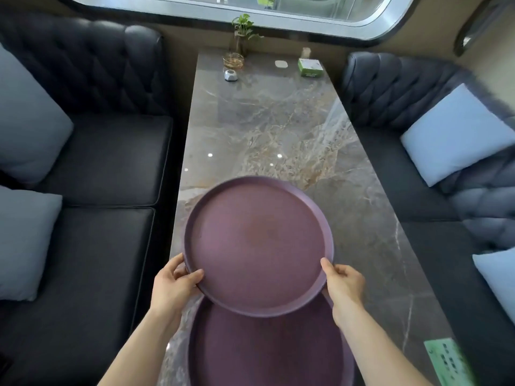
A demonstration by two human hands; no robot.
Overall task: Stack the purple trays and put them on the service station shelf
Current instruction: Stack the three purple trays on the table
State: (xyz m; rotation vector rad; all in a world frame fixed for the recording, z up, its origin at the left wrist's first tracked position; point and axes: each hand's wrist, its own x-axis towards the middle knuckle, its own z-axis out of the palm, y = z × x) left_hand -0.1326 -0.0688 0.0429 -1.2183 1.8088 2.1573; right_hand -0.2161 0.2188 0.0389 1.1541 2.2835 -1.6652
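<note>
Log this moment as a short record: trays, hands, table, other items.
upper tray: round, purple, held by both hands, overlapping the lower tray's far edge
lower tray: purple, on the marble table, nearest the person
left hand: grip on upper tray's left rim
right hand: grip on upper tray's right rim
far end of table: plant, green box
stacking: not yet aligned

— Where does the view sit?
— One head-worn camera, looking forward and steeply down the marble table [267, 129] toward the window [237, 6] (wide-angle, edges bowed).
— How near?
— Close – forearms enter from the bottom edge; sofas [111, 151] flank both sides.
</note>
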